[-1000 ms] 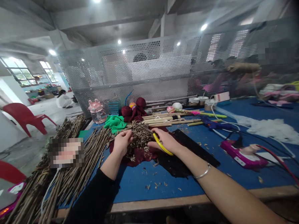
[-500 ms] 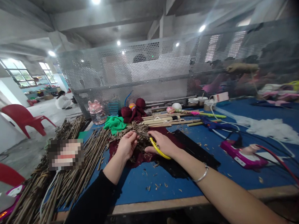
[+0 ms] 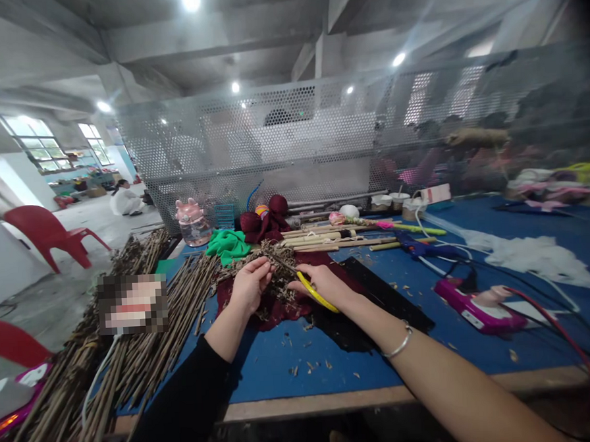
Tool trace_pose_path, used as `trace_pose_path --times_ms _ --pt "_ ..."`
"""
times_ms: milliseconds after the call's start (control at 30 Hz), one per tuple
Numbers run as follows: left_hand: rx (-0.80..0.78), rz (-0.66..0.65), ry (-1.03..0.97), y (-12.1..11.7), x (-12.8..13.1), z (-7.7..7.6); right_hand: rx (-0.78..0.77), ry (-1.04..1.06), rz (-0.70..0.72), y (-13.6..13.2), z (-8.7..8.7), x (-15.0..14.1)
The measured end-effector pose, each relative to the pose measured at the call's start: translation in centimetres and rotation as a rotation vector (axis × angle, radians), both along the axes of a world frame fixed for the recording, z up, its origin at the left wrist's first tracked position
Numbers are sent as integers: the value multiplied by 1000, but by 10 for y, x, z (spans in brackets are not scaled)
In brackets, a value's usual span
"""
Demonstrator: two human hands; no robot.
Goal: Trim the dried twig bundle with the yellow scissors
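Note:
My right hand [image 3: 323, 287] is wrapped round the yellow handle of a pair of scissors [image 3: 314, 294], whose dark blades point up and left toward my other hand. My left hand [image 3: 251, 286] is closed in a pinch at the left side of a pile of dry brown plant pieces [image 3: 281, 284]. What sits between those fingertips is too small to make out. Beneath the pile lies a dark red cloth [image 3: 268, 322], and a black cloth [image 3: 382, 295] spreads to its right.
Bundles of dry stalks [image 3: 152, 334] cover the table's left side. Bamboo sticks [image 3: 320, 241], a green cloth [image 3: 227, 245] and a pink-lidded jar [image 3: 193, 223] stand or lie at the back. To the right are a purple power strip [image 3: 482, 310], cables and a blue glue gun [image 3: 419, 244].
The scissors and my right hand have shifted slightly down and right, a little farther from my left hand. My left hand stays in nearly the same pinch.

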State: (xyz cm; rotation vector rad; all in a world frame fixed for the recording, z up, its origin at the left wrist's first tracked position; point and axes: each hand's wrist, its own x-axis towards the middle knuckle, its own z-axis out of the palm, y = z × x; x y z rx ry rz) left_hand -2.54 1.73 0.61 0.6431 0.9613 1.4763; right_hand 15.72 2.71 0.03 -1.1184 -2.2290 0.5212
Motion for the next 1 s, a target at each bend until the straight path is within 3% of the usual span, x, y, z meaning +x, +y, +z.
trace_pose_path --times_ms 200,467,700,1000 --pt "52 42 -33 1 1 -1 73 -123 -101 -2 3 3" --pt "136 132 -99 0 2 3 65 -128 -20 -3 0 0" --pt "141 306 -55 3 -4 2 67 -119 -34 -3 0 -1" --pt "193 191 146 -5 14 -4 98 -95 -12 -9 2 -7"
